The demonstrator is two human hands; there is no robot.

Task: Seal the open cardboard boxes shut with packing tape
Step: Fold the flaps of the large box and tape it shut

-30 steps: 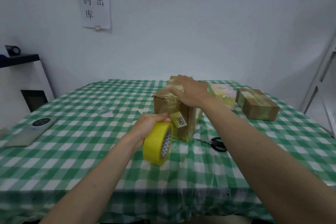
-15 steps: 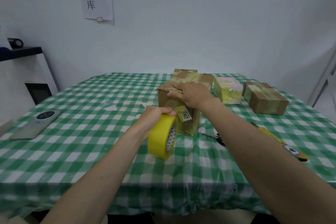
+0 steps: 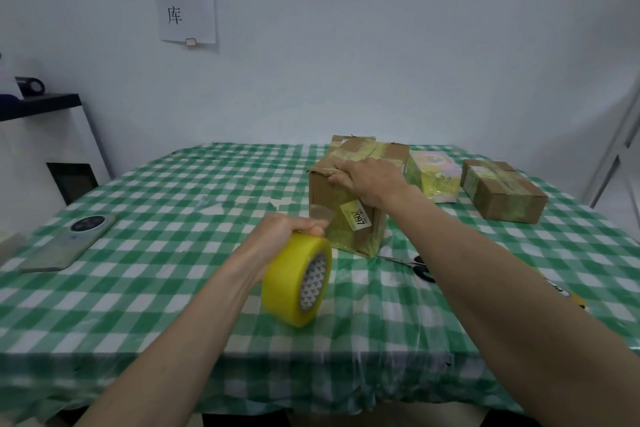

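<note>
Head view, left grip: the left hand (image 3: pixel 280 236) sits just left of centre, fingers curled over the top of the yellow tape roll (image 3: pixel 297 279), holding it on edge above the tabletop (image 3: pixel 138 288).
Head view, tape strip: a clear strip seems to run from the roll toward 1 o'clock onto the near face of the cardboard box (image 3: pixel 349 198); the strip itself is faint and hard to trace.
Head view, right grip: the right hand (image 3: pixel 370 180) lies on the box's upper near edge with fingers bent over the corner, pressing the flap and tape down rather than closing around anything.
Head view, box: it stands at about 1 o'clock from the roll, already banded with yellowish tape and bearing a label (image 3: pixel 356 217) on its near face.
Head view, other parcels: a pink-and-yellow wrapped packet (image 3: pixel 433 177) sits just beside the box at 3 o'clock, and a smaller taped box (image 3: pixel 502 191) farther out the same way.
Head view, tools: scissors (image 3: pixel 417 265) lie at 5 o'clock of the box, partly hidden by the right forearm; a phone (image 3: pixel 69 243) rests far out at 9 o'clock.
Step in hand: laying tape down the side of the box, by my reading.
Next move calls for: keeping the strip taut, smoothing it flat, then cutting it with the scissors while the box is held steady.
</note>
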